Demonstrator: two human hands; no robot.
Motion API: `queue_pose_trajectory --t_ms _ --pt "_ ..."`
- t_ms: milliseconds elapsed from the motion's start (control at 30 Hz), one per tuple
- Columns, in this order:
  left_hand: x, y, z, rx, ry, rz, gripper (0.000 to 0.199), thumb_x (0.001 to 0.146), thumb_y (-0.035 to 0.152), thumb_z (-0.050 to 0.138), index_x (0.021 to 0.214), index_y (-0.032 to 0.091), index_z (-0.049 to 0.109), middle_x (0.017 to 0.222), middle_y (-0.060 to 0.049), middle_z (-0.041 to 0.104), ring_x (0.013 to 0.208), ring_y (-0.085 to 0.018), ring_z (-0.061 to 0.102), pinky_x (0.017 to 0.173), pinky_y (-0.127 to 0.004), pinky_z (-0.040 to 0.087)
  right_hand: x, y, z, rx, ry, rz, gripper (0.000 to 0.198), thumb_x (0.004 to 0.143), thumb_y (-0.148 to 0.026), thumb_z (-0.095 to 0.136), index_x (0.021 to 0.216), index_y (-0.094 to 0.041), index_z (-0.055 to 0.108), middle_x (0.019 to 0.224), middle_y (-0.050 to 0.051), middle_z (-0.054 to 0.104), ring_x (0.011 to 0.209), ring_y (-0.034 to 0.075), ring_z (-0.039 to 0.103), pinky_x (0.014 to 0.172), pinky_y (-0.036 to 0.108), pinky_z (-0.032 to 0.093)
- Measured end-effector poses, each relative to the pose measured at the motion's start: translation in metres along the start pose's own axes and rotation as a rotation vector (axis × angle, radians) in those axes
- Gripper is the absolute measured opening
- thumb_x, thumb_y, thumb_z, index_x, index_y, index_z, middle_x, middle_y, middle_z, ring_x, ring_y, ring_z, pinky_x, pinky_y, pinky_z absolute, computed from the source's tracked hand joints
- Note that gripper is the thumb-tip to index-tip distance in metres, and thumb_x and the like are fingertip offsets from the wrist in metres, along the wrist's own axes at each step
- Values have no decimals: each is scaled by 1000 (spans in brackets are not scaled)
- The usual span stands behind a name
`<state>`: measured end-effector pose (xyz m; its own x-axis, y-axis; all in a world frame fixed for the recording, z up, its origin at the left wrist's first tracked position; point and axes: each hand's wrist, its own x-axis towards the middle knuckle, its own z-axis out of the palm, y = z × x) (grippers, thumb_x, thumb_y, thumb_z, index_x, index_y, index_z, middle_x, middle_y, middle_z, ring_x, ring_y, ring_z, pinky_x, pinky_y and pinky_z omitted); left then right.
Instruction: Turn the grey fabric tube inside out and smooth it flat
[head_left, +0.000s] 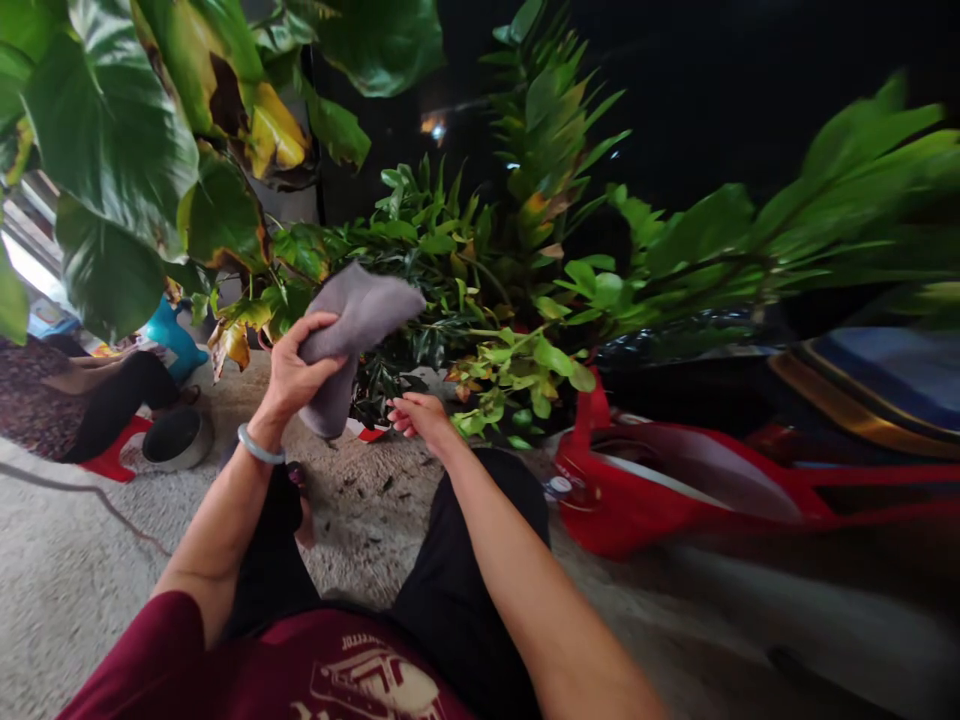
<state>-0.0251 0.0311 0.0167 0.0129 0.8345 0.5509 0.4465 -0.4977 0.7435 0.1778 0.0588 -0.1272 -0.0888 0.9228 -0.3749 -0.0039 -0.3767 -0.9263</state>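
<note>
My left hand [296, 365], with a pale bangle at the wrist, is closed around a folded grey cloth [364, 305]. The cloth hangs in front of the potted plants, one end flopping to the right and another drooping below the fingers. To its right and a little lower, my right hand [421, 418] reaches toward dark narrow leaves [382, 380]. Its fingers are loosely bent and slightly apart, and nothing shows in them. Light green leafy stems [525, 375] grow just right of that hand.
Large broad leaves [112, 140], some yellowed, overhang the upper left. On the right lies a red bag-like item [637, 490] beside the plants. A seated person [67, 395] is at the left, near a grey pot [176, 440]. A cable [97, 492] crosses the concrete floor.
</note>
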Motion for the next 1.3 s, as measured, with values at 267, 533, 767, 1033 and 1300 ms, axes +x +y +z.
queue_pose_trajectory --t_ms 267,533,767,1033,1300 --pt "-46 -47 20 96 -380 -120 37 65 16 74 102 19 74 105 -5 76 96 -29 72 93 -43 57 3 4 -2 -59 42 21 16 82 -14 66 66 -15 65 52 -1 65 37 9 55 34 16 32" --pt "6 -16 -22 66 128 -36 47 70 24 75 116 21 70 119 -6 72 114 -27 67 106 -42 52 2 3 -1 -41 20 -11 10 86 -20 67 78 -15 70 54 -2 66 39 7 55 35 13 32" --pt "-39 -61 17 92 -11 -180 41 64 19 74 105 20 72 109 -5 75 107 -30 69 105 -46 52 4 3 2 -10 26 -23 11 86 -21 68 76 -16 69 52 -2 66 37 7 54 33 14 32" --pt "-37 -27 -16 158 287 -160 43 68 23 74 112 23 71 115 -3 73 110 -27 67 103 -41 53 1 -2 0 55 -15 -40 17 87 -21 67 71 -16 65 60 2 70 43 8 59 38 14 39" --pt "-8 -75 -16 275 284 -322 44 67 22 75 111 21 70 112 -6 73 106 -25 68 103 -40 52 -3 -6 14 227 -6 -90 16 87 -28 69 76 -16 67 59 2 70 44 10 59 40 17 43"
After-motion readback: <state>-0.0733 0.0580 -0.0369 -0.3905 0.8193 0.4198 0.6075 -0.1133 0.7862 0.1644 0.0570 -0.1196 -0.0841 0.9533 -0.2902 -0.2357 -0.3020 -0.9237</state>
